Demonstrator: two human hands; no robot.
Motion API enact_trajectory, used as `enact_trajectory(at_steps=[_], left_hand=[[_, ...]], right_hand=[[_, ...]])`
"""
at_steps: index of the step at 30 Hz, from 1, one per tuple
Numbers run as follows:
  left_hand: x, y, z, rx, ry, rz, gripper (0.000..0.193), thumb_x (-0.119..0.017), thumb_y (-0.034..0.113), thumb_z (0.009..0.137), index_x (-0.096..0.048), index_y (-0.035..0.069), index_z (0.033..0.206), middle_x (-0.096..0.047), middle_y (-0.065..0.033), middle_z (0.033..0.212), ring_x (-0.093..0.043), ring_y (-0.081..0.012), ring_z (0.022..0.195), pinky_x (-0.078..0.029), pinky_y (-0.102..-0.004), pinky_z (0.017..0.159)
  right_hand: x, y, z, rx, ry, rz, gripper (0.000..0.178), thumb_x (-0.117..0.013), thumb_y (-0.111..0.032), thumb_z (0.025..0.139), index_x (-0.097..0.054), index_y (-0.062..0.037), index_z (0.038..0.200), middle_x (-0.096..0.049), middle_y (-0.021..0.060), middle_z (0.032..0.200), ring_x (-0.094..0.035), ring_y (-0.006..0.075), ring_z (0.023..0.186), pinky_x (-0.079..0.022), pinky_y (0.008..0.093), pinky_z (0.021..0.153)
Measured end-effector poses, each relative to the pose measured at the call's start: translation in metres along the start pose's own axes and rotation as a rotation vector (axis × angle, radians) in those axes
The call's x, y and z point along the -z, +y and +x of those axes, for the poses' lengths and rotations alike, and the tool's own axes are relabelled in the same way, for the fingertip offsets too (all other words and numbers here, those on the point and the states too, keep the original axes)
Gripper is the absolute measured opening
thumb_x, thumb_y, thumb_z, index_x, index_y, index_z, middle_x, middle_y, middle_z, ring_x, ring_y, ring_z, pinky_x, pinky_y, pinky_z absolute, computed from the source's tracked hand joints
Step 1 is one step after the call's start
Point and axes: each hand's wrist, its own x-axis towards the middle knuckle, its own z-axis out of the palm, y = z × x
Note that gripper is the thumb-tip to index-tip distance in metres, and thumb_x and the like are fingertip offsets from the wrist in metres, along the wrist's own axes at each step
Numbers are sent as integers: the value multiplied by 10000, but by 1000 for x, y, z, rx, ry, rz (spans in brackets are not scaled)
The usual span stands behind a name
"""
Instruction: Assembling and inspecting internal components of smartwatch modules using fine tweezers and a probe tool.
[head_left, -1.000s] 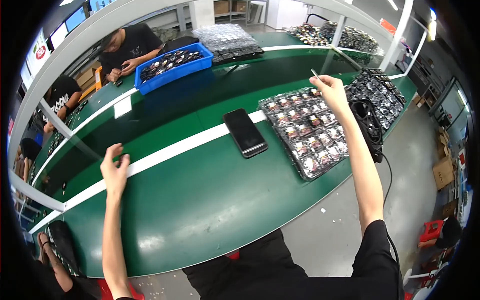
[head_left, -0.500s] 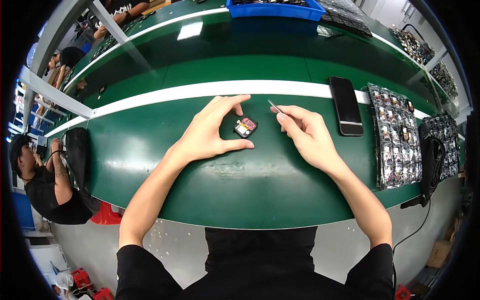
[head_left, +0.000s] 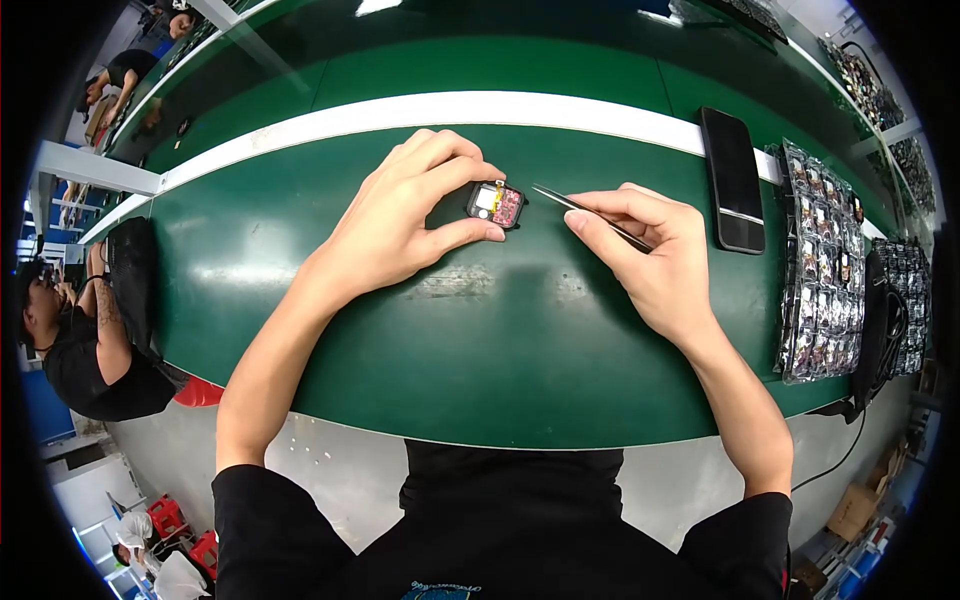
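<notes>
A small black square device [head_left: 507,206], much like an opened watch body, shows a red circuit board, a whitish block and yellow tape inside. My left hand [head_left: 400,210] pinches it over the green bench, index finger at its far edge and thumb at its near edge. In my right hand [head_left: 660,262] is a pair of slim metal tweezers [head_left: 562,200], gripped between thumb and fingers. Their tips point left toward the device and stop a little short of its right edge.
A black phone [head_left: 735,180] lies right of my right hand. Beyond it stand clear plastic trays [head_left: 822,270] of small parts, with a black cable bundle [head_left: 880,320] alongside. A white rail [head_left: 420,108] crosses the green bench [head_left: 480,370]. Another person [head_left: 100,350] sits at the far left.
My left fingers, earlier spread around the device, have closed on its edges, and it has turned. The tweezers have swung to point left, showing more of their length. The head view has shifted.
</notes>
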Motion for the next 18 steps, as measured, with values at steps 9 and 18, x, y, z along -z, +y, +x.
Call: enact_trajectory(at_steps=[9,18], left_hand=[[-6,7,3,-76,-73,-139,550,-999,241,775,-801,93,1265,-729,-24,1025,-585,-202,873,-439,-353,909],[-10,0,3,-103,-39,-168,539,-1008,246,761,-817,84,1237,-724,-27,958,-587,-199,833,-424,-345,862]], right_hand=[[1,1,-4,121,-10,-53,85,-816,21,956,-851,43,1030,-730,35,785,-629,45,688,-497,240,617],[-10,-2,-5,229,-24,-269,109,-812,54,927,-850,37,1029,-657,6,705,-516,23,592,-337,249,523]])
